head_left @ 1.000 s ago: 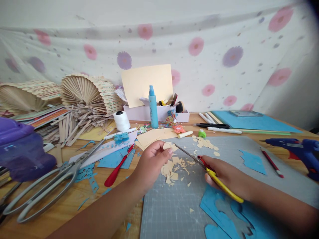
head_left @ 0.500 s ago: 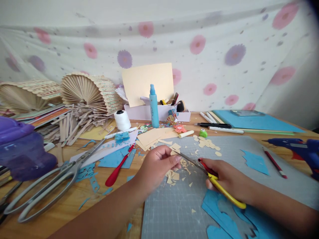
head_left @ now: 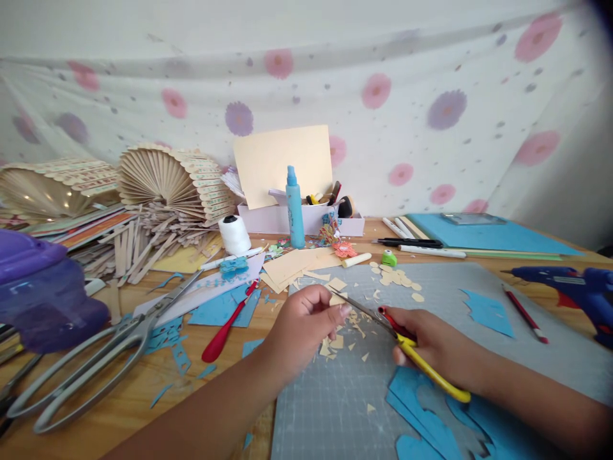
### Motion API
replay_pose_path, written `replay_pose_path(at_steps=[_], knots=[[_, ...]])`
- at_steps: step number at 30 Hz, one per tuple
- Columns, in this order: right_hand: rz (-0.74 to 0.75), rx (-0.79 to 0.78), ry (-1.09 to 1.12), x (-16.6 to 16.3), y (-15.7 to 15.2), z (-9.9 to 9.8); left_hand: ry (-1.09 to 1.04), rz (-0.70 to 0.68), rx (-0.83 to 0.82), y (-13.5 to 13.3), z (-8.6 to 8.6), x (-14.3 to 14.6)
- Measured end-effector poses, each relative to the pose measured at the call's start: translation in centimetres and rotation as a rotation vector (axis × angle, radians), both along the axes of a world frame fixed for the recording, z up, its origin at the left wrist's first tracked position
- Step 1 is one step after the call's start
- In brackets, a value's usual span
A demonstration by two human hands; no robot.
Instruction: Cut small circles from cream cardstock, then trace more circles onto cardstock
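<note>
My right hand [head_left: 438,345] grips a pair of scissors [head_left: 428,369] with yellow and red handles, blades pointing left. The blade tips reach the fingertips of my left hand [head_left: 304,326], which is closed in a pinch on a small piece of cream paper, mostly hidden by the fingers. Beneath both hands lies a grey cutting mat [head_left: 330,409] strewn with cream paper scraps [head_left: 336,342]. Blue cut-out sheets [head_left: 421,415] rest below my right hand. Small cream discs [head_left: 395,276] are piled beyond the scissors.
Large metal shears [head_left: 138,332], a red-handled tool [head_left: 225,332] and a purple container [head_left: 43,294] are on the left. A blue spray bottle [head_left: 295,214] and thread spool [head_left: 234,235] stand behind. To the right are a glue gun [head_left: 555,278] and red pencil [head_left: 525,314].
The view has shifted slightly. Both hands stay in nearly the same place; the cream piece that showed at my left fingertips is now less visible beside the scissor tips.
</note>
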State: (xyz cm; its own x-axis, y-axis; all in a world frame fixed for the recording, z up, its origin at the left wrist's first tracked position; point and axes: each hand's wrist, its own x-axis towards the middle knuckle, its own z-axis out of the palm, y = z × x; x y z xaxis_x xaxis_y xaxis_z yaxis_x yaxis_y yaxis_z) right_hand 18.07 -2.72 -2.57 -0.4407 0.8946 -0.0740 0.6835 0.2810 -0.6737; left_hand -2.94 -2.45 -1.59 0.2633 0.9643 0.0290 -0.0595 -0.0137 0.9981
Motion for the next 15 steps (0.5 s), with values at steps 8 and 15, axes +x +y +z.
replay_pose_path(at_steps=[8, 15], knots=[[0.024, -0.115, 0.045, -0.07, 0.20, 0.10, 0.035, -0.007, 0.012, -0.25, 0.40, -0.09], [0.038, -0.097, 0.081, 0.13, 0.12, 0.44, 0.053, -0.028, 0.032, -0.33, 0.90, -0.21]])
